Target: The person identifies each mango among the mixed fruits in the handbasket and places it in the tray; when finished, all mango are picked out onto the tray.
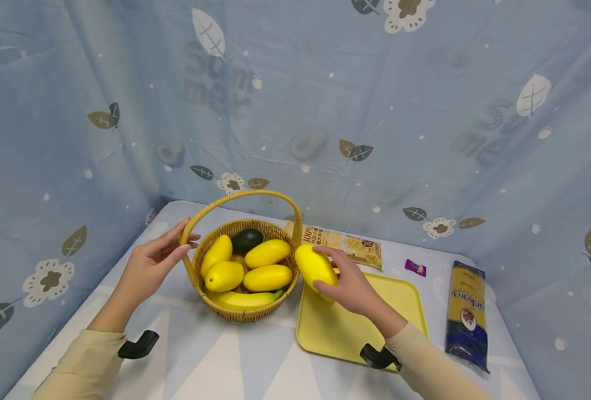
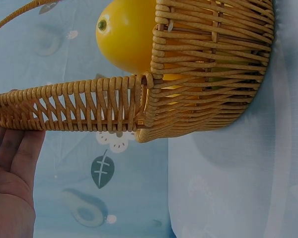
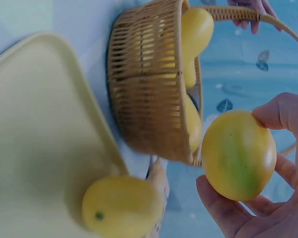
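Note:
My left hand point(image 1: 151, 266) holds the side of the tall handle point(image 1: 247, 194) of a wicker basket point(image 1: 242, 315), thumb and fingers on either side of it. Inside the basket lie several yellow mangoes point(image 1: 267, 278), a banana point(image 1: 240, 300) and a dark green avocado point(image 1: 247, 241). With thumb and fingers, my right hand point(image 1: 350, 283) grips another yellow mango point(image 1: 315, 265), which has a greenish patch in the right wrist view. It is raised beside the basket's right rim. One more mango point(image 3: 121, 206) lies on the yellow tray point(image 1: 365, 328) below, mostly hidden in the head view.
Behind the tray lies a pasta packet point(image 1: 360, 250). A small purple wrapped candy point(image 1: 415, 268) sits right of it. A blue and gold packet point(image 1: 467, 316) lies at the table's right side. Patterned blue curtains point(image 1: 325, 111) enclose the table.

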`<state>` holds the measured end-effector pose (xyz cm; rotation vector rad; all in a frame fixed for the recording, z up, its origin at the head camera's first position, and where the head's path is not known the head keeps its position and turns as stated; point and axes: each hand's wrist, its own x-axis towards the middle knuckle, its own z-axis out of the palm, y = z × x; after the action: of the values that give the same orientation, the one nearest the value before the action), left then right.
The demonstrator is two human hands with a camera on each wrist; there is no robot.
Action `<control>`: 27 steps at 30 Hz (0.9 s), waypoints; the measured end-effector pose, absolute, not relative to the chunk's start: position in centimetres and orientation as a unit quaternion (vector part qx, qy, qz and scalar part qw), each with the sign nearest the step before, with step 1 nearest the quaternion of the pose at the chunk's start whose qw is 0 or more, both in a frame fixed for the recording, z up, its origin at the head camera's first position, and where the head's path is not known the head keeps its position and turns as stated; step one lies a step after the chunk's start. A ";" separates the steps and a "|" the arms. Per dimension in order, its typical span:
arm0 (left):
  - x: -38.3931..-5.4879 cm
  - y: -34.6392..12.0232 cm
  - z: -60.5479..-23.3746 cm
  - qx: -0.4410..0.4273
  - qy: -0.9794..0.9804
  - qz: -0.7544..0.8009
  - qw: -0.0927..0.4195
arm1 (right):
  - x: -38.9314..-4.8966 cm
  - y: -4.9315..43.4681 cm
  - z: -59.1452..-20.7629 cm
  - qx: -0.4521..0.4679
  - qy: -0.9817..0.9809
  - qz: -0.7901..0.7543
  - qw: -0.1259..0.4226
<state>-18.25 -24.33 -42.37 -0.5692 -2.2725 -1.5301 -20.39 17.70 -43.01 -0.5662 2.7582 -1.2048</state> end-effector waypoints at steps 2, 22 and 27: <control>-18.2 -24.3 -42.4 -0.200 -0.802 -0.537 0.171 | -20.2 18.6 -43.2 -0.177 0.902 -0.391 0.035; -18.2 -24.3 -42.1 -0.196 -0.803 -0.536 0.171 | -20.4 27.3 -47.7 -0.089 0.925 -0.369 0.011; -18.2 -24.2 -42.1 -0.197 -0.804 -0.535 0.171 | -20.8 28.0 -49.4 -0.080 0.927 -0.367 0.016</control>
<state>-18.15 -24.25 -42.14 -0.5598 -2.2824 -1.5202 -20.76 28.01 -49.39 -0.2474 2.8807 -1.1420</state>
